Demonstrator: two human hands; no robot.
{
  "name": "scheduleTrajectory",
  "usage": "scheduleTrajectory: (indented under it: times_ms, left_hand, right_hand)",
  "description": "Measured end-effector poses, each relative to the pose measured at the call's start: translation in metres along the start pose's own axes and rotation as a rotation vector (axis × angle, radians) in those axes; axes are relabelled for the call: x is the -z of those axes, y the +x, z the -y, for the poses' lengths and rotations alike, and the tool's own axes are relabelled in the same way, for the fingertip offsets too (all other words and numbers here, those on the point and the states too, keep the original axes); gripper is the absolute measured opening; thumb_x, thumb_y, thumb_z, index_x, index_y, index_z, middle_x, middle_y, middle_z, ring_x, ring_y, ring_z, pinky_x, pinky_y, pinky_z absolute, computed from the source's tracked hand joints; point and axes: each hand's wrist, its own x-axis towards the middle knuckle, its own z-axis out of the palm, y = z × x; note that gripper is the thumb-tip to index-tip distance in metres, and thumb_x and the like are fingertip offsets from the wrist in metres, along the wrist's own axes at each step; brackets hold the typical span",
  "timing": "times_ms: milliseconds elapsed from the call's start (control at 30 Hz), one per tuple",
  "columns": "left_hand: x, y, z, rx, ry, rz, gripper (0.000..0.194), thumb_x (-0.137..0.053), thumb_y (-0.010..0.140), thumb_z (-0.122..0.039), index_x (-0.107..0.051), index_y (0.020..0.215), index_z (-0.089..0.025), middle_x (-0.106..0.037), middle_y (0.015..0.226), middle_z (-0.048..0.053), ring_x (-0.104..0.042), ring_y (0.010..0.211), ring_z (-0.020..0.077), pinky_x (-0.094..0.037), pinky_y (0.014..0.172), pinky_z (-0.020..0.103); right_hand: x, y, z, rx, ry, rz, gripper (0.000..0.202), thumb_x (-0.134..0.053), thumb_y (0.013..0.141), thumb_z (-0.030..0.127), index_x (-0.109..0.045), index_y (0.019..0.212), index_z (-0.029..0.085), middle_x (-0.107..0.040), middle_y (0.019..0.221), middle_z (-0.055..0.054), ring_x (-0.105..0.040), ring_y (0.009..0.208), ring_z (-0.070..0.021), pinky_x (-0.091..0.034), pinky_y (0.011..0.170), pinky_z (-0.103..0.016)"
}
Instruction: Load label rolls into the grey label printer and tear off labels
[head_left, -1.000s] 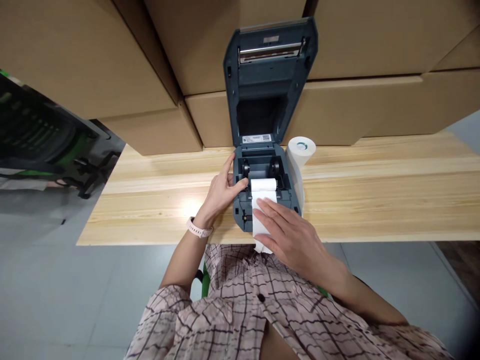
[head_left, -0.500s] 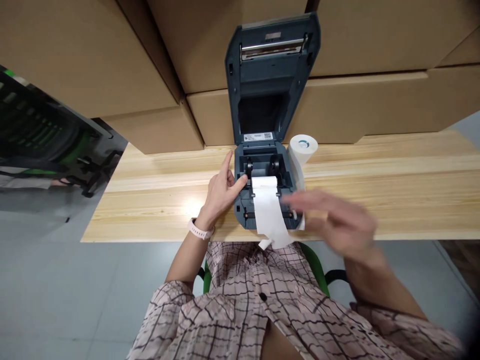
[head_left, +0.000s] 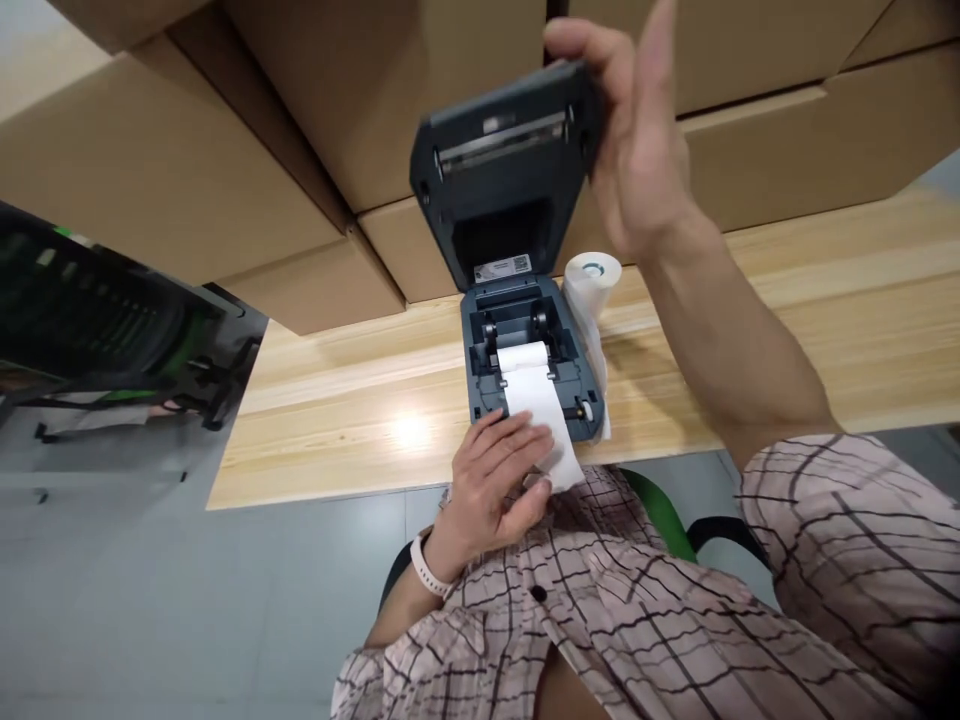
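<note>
A dark grey label printer (head_left: 480,335) stands on the table with its lid (head_left: 502,185) raised at a steep tilt. White paper (head_left: 534,392) comes off a small roll inside and hangs over the printer's front edge. My left hand (head_left: 499,480) lies at that front edge, its thumb below the paper and its fingers over it, pinching the strip. At the lid's upper right corner is my right hand (head_left: 637,140), its fingers behind the edge and its palm against the side. A larger white roll (head_left: 592,275) stands right of the printer, with a loose strip trailing down beside it.
Large cardboard boxes (head_left: 780,150) line the back of the wooden table (head_left: 337,400), close behind the lid. More boxes (head_left: 210,170) rise at the left. A dark chair (head_left: 112,310) stands on the floor beyond the table's left end.
My right hand has gone from beside the paper up to the lid, which has tipped forward somewhat. My left hand has moved from the printer's left side down onto the paper at the front.
</note>
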Motion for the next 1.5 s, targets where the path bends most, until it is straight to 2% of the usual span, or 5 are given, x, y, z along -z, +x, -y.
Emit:
scheduleTrajectory:
  times_ms: [200, 533, 733, 967, 1500]
  left_hand:
    - [0.004, 0.004, 0.006, 0.120, 0.118, -0.679, 0.042, -0.053, 0.105, -0.023, -0.070, 0.143, -0.030, -0.077, 0.133, 0.003, -0.071, 0.129, 0.0226, -0.061, 0.107, 0.043]
    - [-0.020, 0.022, 0.023, 0.810, -0.601, -0.359, 0.092, -0.074, 0.094, -0.057, -0.029, 0.171, -0.037, -0.029, 0.182, 0.004, -0.023, 0.171, 0.0328, -0.023, 0.141, 0.051]
    - [-0.023, 0.011, 0.023, 0.673, -0.451, -0.341, 0.080, -0.065, 0.101, -0.055, -0.030, 0.171, -0.036, -0.035, 0.179, 0.006, -0.029, 0.169, 0.0330, -0.027, 0.139, 0.052]
    - [-0.042, -0.038, 0.006, -0.095, 0.424, -0.349, 0.071, -0.081, 0.088, -0.039, -0.054, 0.153, -0.035, -0.034, 0.176, 0.007, -0.020, 0.168, 0.0356, -0.020, 0.137, 0.061]
    - [-0.038, -0.033, 0.005, 0.018, 0.380, -0.353, 0.014, -0.067, 0.096, -0.019, -0.074, 0.091, -0.031, -0.072, 0.116, 0.006, -0.055, 0.128, 0.0276, -0.038, 0.121, 0.055]
  right_hand:
    - [-0.016, -0.137, 0.013, 0.163, -0.183, 0.003, 0.049, -0.035, 0.116, 0.050, -0.076, 0.133, 0.030, -0.078, 0.137, -0.001, -0.069, 0.136, -0.0242, -0.048, 0.124, -0.053]
    - [-0.034, -0.206, 0.008, 0.126, -0.324, 0.078, 0.048, -0.042, 0.112, 0.026, -0.058, 0.157, 0.031, -0.063, 0.160, -0.006, -0.043, 0.162, -0.0282, -0.037, 0.131, -0.060]
    - [-0.040, -0.209, 0.003, 0.132, -0.292, 0.003, 0.046, -0.041, 0.111, 0.025, -0.061, 0.152, 0.031, -0.066, 0.156, -0.005, -0.045, 0.161, -0.0268, -0.038, 0.131, -0.058]
    - [-0.043, -0.209, 0.000, 0.104, -0.279, -0.045, 0.042, -0.039, 0.111, 0.029, -0.068, 0.142, 0.030, -0.070, 0.151, -0.005, -0.050, 0.157, -0.0278, -0.040, 0.130, -0.059]
    - [-0.030, -0.190, 0.025, 0.179, -0.680, 0.180, 0.049, -0.037, 0.114, 0.059, -0.074, 0.129, 0.031, -0.070, 0.152, -0.006, -0.058, 0.146, -0.0323, -0.021, 0.130, -0.068]
